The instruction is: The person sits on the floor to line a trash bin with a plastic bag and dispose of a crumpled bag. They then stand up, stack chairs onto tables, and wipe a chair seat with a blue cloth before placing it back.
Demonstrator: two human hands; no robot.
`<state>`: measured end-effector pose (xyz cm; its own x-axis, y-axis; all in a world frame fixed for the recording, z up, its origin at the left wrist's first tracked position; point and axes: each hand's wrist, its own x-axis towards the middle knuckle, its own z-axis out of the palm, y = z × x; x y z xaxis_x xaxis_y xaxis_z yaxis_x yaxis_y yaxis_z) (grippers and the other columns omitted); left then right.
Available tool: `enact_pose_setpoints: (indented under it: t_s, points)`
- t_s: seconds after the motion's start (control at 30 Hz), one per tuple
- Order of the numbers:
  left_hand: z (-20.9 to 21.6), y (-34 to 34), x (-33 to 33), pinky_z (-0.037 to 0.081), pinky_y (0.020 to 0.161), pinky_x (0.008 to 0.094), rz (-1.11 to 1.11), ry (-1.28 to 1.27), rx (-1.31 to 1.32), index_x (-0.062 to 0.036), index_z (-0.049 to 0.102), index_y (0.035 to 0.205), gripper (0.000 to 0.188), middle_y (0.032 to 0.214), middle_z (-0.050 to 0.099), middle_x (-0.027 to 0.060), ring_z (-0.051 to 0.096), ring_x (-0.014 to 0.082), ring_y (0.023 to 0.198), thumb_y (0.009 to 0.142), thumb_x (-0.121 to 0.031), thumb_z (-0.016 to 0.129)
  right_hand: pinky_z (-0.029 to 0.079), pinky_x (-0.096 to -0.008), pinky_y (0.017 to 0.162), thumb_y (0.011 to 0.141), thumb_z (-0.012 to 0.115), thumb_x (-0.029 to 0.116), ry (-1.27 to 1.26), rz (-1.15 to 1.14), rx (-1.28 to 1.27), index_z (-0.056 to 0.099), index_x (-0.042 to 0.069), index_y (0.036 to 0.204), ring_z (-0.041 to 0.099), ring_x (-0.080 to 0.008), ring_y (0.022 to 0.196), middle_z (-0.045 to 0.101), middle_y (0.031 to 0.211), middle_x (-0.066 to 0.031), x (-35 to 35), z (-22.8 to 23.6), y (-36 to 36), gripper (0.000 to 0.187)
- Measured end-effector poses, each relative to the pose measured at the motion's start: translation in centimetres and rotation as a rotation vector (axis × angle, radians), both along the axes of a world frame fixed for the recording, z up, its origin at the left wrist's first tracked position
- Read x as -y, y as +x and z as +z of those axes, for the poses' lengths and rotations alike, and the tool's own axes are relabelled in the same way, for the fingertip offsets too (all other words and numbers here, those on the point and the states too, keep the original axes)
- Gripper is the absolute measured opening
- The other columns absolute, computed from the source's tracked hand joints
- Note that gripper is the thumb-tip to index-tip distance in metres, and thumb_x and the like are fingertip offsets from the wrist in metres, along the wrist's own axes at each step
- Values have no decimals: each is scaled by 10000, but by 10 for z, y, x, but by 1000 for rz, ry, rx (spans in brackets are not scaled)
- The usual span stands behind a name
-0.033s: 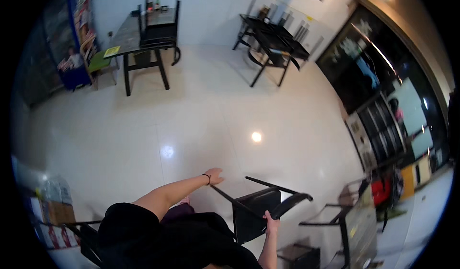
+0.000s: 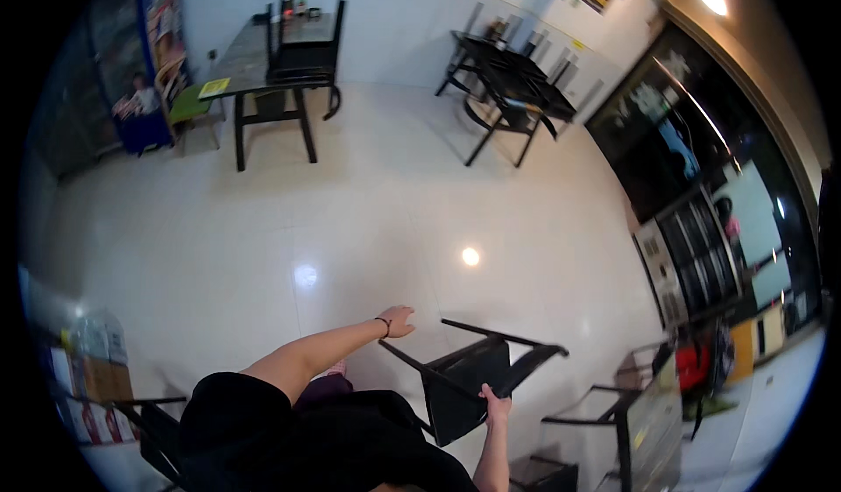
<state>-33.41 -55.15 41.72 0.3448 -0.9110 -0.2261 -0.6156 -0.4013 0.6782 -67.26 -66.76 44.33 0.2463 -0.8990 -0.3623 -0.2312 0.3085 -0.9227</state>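
A black chair (image 2: 469,382) is tipped over in front of me, its legs pointing outward over the pale floor. My right hand (image 2: 496,404) is closed round an edge of its frame, beside the dark flat panel. My left hand (image 2: 399,321), with a dark band at the wrist, reaches forward just above the end of one chair leg. Its fingers are stretched out with nothing in them, and it appears apart from the leg.
A table (image 2: 653,439) with dark legs stands at the lower right. Boxes and clear bottles (image 2: 101,343) are stacked at lower left, near another black chair (image 2: 158,439). Farther off are a table (image 2: 250,58) bearing an upturned chair, a green-seated chair (image 2: 193,102) and a black table (image 2: 504,80) with chairs.
The view has shifted slightly, and the chair in my right hand has tilted a little. Both hands keep nearly the same places.
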Motion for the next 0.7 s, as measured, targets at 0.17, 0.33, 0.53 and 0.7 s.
enact_pose_setpoints:
  t_s: [0.17, 0.33, 0.53, 0.7]
  points:
    - [116, 75, 5, 298, 942, 448, 177, -108, 244, -61, 299, 1247, 700, 1297, 276, 143, 245, 328, 1203, 673, -292, 627, 458, -278, 615, 611, 707, 114, -214, 634, -409, 592, -6, 820, 571, -145, 640, 607, 727, -72, 81, 109, 162, 267]
    - [162, 122, -27, 131, 1008, 483, 289, -208, 542, -140, 182, 1321, 893, 1348, 164, 143, 121, 347, 1255, 613, -329, 691, 467, -353, 723, 551, 709, 287, -606, 1283, -773, 605, 89, 950, 596, -239, 809, 622, 848, -114, 97, 142, 325, 458]
    - [165, 168, -7, 291, 924, 418, 261, -47, 522, -120, 436, 1154, 674, 1112, 480, 139, 418, 274, 1080, 586, -368, 701, 472, -375, 615, 530, 655, 237, -1185, 1895, -816, 620, 168, 821, 592, -261, 738, 613, 731, -68, 79, 174, 473, 301]
    - [152, 225, 5, 472, 662, 337, 224, 136, -9, -40, 574, 955, 496, 779, 605, 167, 596, 282, 749, 597, -369, 677, 449, -378, 587, 538, 636, 172, -1506, 2185, -571, 619, 187, 773, 596, -240, 717, 605, 692, -51, 93, 151, 566, 236]
